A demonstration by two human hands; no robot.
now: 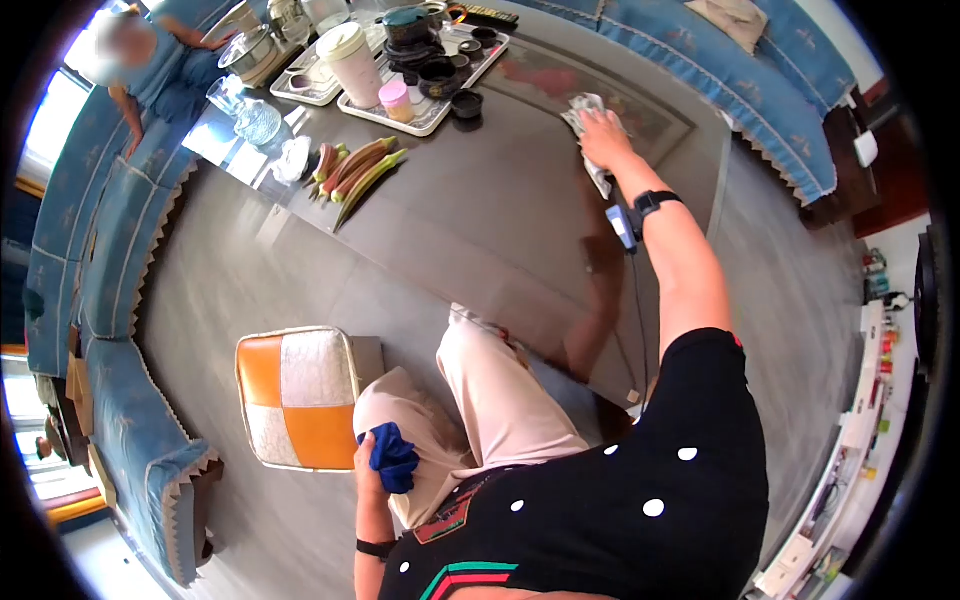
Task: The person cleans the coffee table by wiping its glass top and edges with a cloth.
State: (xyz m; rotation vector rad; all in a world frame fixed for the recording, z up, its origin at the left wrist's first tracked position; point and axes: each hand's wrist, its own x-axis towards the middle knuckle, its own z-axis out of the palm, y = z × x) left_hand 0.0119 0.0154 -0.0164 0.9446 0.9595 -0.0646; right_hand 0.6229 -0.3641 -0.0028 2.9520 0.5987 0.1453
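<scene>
My right hand [606, 140] presses a crumpled white cloth [590, 108] flat on the dark glossy tabletop [480, 220], toward its right side. Part of the cloth lies under the palm and sticks out at both ends. A dark band sits on that wrist, with a small blue device [621, 228] and a cable beside it. Down by my knee, my left hand [370, 465] grips a bunched dark blue cloth [395, 458]. Its fingers are partly hidden behind the fabric.
Reddish and green okra pods [355, 175] lie near the table's left edge, beside a glass jug [258, 122]. Trays [430, 122] hold a white lidded cup [350, 62], a pink-lidded jar [396, 100] and dark teaware. An orange-and-white stool [298, 400] stands left. Another person [170, 60] sits on the blue sofa [120, 250].
</scene>
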